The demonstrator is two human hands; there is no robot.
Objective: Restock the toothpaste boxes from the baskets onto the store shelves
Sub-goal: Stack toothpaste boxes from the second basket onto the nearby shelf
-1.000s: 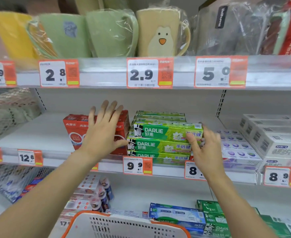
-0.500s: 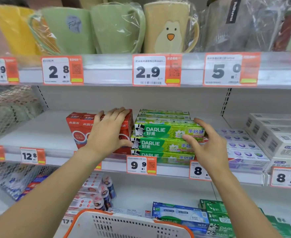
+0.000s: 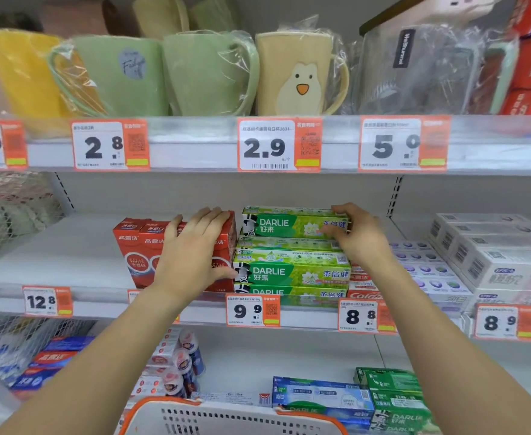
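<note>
The top green Darlie toothpaste box [image 3: 292,224] on the middle shelf [image 3: 69,255] was gripped at its end by the right hand [image 3: 360,237]. The left hand [image 3: 195,249], fingers straight, was pressed on the red toothpaste boxes [image 3: 132,249]. A crooked push could topple the stack.

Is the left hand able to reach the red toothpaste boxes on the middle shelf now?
Probably yes: the left hand already lies flat against the front of the red toothpaste boxes, and nothing stands between them. The right hand is busy with the top green box.
</note>
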